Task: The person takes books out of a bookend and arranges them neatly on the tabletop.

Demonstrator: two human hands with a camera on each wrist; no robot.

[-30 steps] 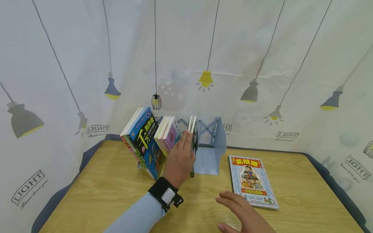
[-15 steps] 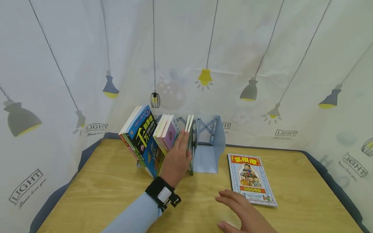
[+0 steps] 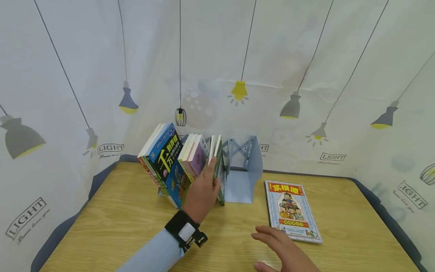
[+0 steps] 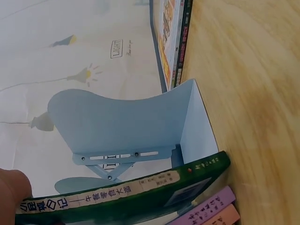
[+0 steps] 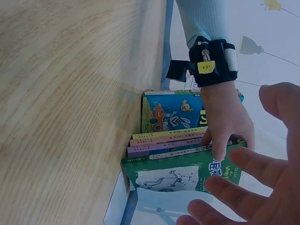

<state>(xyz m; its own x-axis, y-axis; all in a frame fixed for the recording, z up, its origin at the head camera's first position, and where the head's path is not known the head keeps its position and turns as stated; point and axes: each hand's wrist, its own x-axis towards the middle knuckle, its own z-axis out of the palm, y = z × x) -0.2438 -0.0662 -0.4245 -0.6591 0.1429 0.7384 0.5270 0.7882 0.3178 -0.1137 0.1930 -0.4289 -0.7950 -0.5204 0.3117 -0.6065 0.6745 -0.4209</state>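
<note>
Around a green book [image 5: 168, 178] standing in the blue bookstand [image 3: 239, 189], the left hand's grip [image 3: 200, 190] is clamped, with a purple book [image 3: 197, 160] and a leaning black-and-blue book [image 3: 166, 155] to its left, while the spread right hand [image 3: 285, 251] hovers above the tabletop [image 3: 357, 226] near a flat-lying red-bannered book [image 3: 293, 211]

"What stands behind the desk [image 3: 343, 215]?"
"Wrinkled whitish sheeting [image 3: 210, 41], which rises along the desk's left and right sides too."
"And its pattern?"
"Printed hanging lamps [image 3: 290, 107], a yellow one [image 3: 239, 90] above the desk's far edge, grey and blue ones to either side, with boxed LIGHT lettering [image 3: 333, 156]."
"The desk itself?"
"Pale wood grain, with a dark blue band [image 3: 385, 215] along its far edge and sides."
</note>
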